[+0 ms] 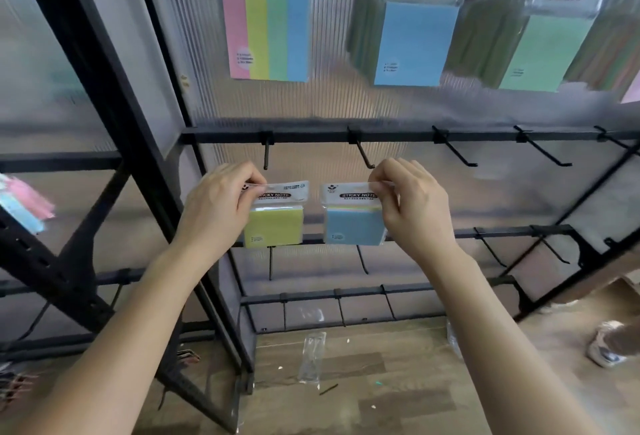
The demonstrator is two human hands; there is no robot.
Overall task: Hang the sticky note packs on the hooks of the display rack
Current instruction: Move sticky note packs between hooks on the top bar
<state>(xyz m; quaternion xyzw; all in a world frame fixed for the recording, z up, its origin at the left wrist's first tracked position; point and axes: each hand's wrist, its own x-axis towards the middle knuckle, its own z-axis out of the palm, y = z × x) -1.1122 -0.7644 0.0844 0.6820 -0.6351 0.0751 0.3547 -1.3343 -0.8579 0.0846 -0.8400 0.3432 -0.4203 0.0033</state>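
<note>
1. The black display rack (pixel 311 136) fills the wall ahead, its cross bars running left to right in front of a ribbed, see-through back panel (pixel 311 102).
2. High up hang three big packs: a four-colour pack (pixel 266 31) on the left, a large blue pack (pixel 414 43) in the middle and a large green pack (pixel 545 53) on the right.
3. The left hand (pixel 216 207) pinches the top left corner of a small yellow pack (pixel 275 226) between thumb and fingers, holding it up just under the first hook (pixel 266 155) of the middle bar.
4. The right hand (pixel 414 204) pinches the top right corner of a small blue pack (pixel 355 225) the same way, just below the second hook (pixel 365 155).
5. The two small packs hang side by side, a narrow gap between them, neither one on a hook yet.
6. On the wooden floor (pixel 381 382) below lies a clear wrapper (pixel 312 356).
</note>
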